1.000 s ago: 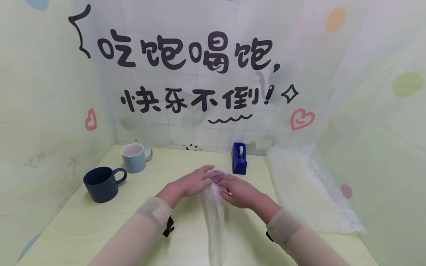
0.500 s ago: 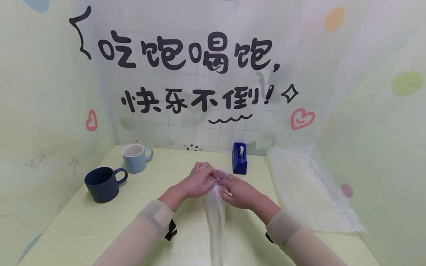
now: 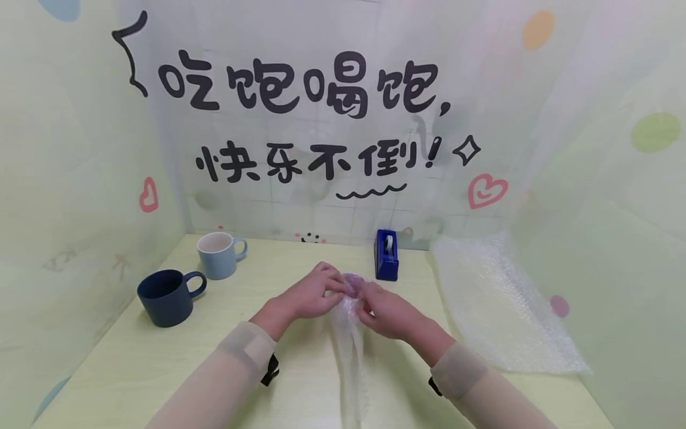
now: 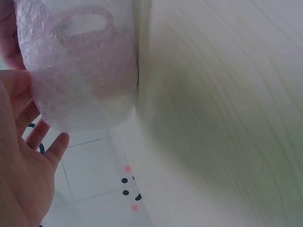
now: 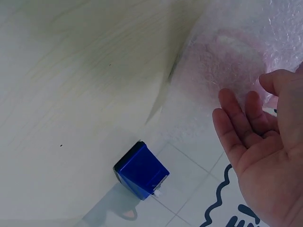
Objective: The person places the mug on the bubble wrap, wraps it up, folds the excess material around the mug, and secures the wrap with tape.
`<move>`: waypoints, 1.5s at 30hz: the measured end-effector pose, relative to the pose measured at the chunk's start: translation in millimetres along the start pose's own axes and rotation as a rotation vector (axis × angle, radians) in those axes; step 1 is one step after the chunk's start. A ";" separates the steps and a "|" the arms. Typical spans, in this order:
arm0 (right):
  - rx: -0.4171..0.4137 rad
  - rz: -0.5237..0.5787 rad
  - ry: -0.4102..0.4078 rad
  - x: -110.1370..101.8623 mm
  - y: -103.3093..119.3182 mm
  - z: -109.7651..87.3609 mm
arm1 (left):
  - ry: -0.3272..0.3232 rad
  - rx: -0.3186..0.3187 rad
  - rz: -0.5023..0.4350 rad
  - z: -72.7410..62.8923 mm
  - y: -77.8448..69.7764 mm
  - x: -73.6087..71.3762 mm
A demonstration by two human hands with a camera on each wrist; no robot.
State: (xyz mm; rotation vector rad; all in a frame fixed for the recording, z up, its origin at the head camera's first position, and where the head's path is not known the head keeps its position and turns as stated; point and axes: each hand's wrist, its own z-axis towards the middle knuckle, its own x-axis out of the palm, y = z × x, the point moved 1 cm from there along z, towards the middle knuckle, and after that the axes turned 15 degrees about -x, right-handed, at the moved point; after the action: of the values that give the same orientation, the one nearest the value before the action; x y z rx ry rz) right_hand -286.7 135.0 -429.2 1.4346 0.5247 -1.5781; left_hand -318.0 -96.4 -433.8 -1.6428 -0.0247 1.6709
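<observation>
A pinkish-purple mug (image 3: 354, 285) stands between my hands, wrapped in bubble wrap (image 3: 347, 333) whose loose strip trails toward the front of the table. Its handle shows through the layers in the left wrist view. At the rim, my left hand (image 3: 315, 292) pinches the wrap from the left, its other fingers held along the mug's side. Opposite, my right hand (image 3: 390, 310) holds the wrap's edge between thumb and index finger. In the right wrist view its other fingers (image 5: 232, 137) lie loosely bent against the wrapped side.
A dark blue mug (image 3: 165, 298) and a light blue mug (image 3: 217, 256) stand at the left. Behind my right hand is a blue tape dispenser (image 3: 386, 255). A flat sheet of bubble wrap (image 3: 504, 304) lies on the right side of the table (image 3: 300, 369).
My left hand has shifted from spread over the rim to a closer pinch at the wrap's edge, then slightly left and lower. The right hand stays almost in place.
</observation>
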 end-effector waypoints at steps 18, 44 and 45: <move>-0.600 -0.276 -0.292 8.8 41.0 -32.2 | 0.006 -0.023 0.018 -1.0 1.1 2.6; 0.294 0.124 -0.493 10.4 -12.1 20.0 | -0.012 -0.128 -0.156 -4.7 1.0 4.5; 0.305 0.141 -0.489 9.5 -12.1 20.0 | -0.014 -0.134 -0.158 -4.0 0.6 4.9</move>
State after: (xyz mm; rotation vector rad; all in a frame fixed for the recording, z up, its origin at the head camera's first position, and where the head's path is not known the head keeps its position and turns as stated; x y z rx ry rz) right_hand -307.0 121.8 -436.5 1.2036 -0.1062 -1.8658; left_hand -314.3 -96.2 -439.0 -1.6813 -0.2726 1.5889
